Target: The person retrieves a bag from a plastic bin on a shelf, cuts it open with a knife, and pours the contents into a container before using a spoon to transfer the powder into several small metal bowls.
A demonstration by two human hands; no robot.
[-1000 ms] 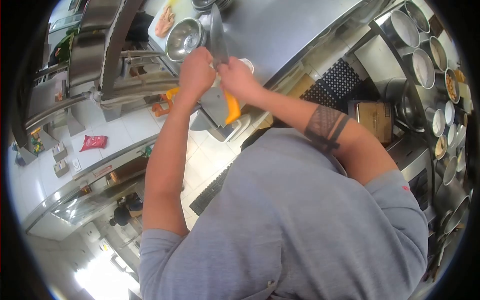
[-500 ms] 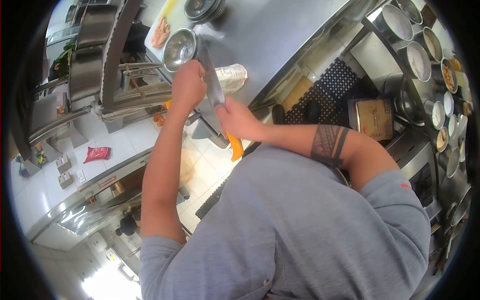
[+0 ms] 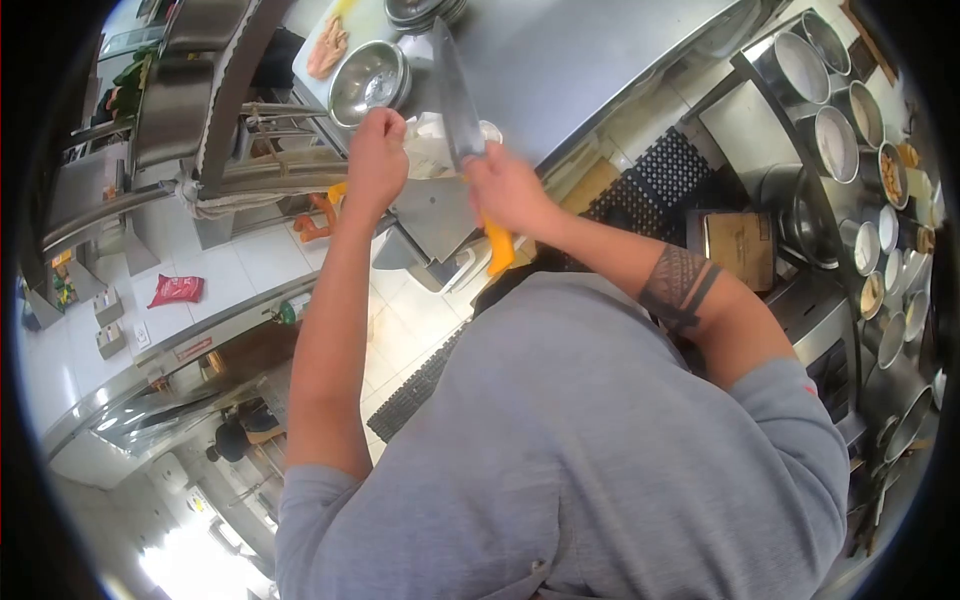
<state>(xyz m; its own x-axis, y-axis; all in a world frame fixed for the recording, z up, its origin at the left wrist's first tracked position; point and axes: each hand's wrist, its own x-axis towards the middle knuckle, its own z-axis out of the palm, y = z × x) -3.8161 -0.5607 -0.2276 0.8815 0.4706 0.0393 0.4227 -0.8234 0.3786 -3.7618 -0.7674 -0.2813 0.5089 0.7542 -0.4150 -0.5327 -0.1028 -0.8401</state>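
My right hand (image 3: 508,192) is wrapped round the yellow handle of a large knife (image 3: 457,100), its broad blade pointing up and away across the steel table. My left hand (image 3: 378,160) is a closed fist just below the rim of a steel bowl (image 3: 365,82), apart from the blade. Whatever that fist holds, if anything, is hidden. A white printed packet (image 3: 428,140) lies behind the blade, partly covered by it. Pale raw meat (image 3: 327,46) rests on a white board (image 3: 308,72) beyond the bowl.
Several stacked steel bowls (image 3: 424,12) stand at the far end of the steel table (image 3: 560,60). On the right, a rack holds several metal containers (image 3: 832,145). A red packet (image 3: 177,290) lies on the white counter at left. Black perforated matting (image 3: 672,165) covers floor beyond the table.
The knife has swung right and away from my left fist, opening a gap between them. My right hand has shifted right and slightly up. The blade now covers more of the packet.
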